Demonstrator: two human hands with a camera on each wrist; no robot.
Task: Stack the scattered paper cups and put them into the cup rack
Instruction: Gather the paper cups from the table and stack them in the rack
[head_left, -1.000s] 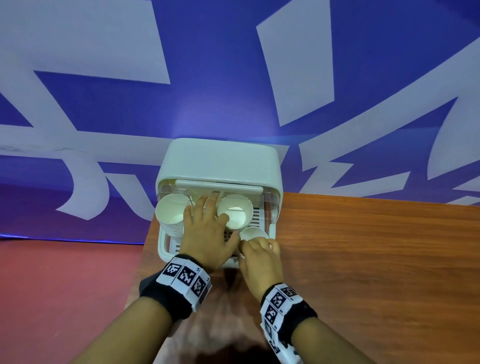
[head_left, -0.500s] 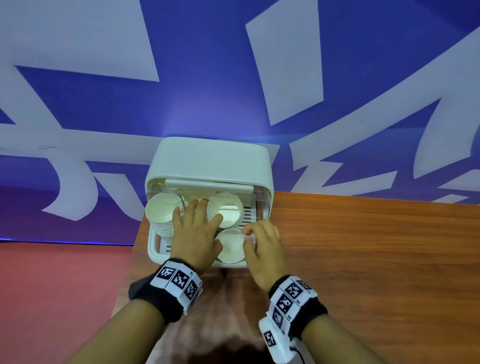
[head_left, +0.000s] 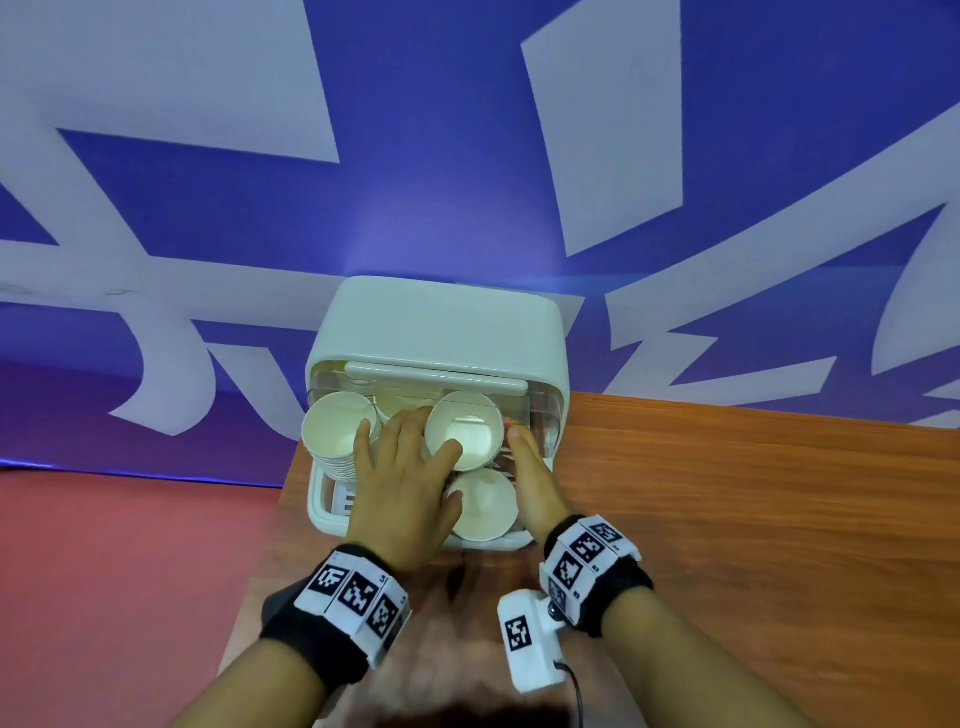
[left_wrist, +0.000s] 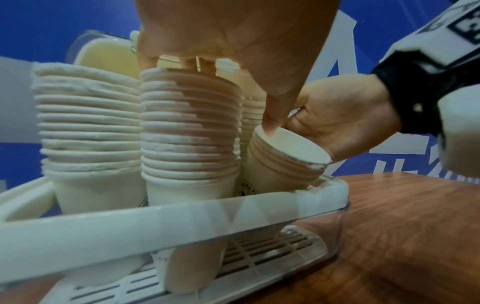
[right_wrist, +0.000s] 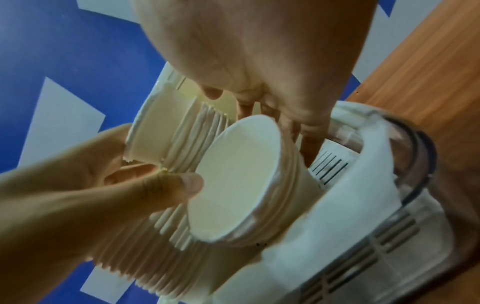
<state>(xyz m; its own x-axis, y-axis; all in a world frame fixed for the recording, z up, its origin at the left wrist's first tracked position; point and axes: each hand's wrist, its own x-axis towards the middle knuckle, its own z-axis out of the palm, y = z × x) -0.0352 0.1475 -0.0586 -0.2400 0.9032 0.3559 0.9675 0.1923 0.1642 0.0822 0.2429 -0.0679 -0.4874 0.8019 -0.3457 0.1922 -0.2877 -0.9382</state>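
the short stack of paper cups (head_left: 483, 506) stands tilted in the front right corner of the cup rack (head_left: 332, 522), beside taller stacks. left hand (head_left: 402, 480) fingers spread over a tall stack (left_wrist: 189, 131), thumb on the short stack's rim; right hand (head_left: 535, 483) fingers extended along its far side.

Both wrists wear black bands (head_left: 311, 642) carrying white blocks (head_left: 589, 553) printed with black square markers. A white camera unit (head_left: 527, 642) (cable trailing at 5 o'clock) hangs off the right one.

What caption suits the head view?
Two hands settle a short cup stack into the rack.
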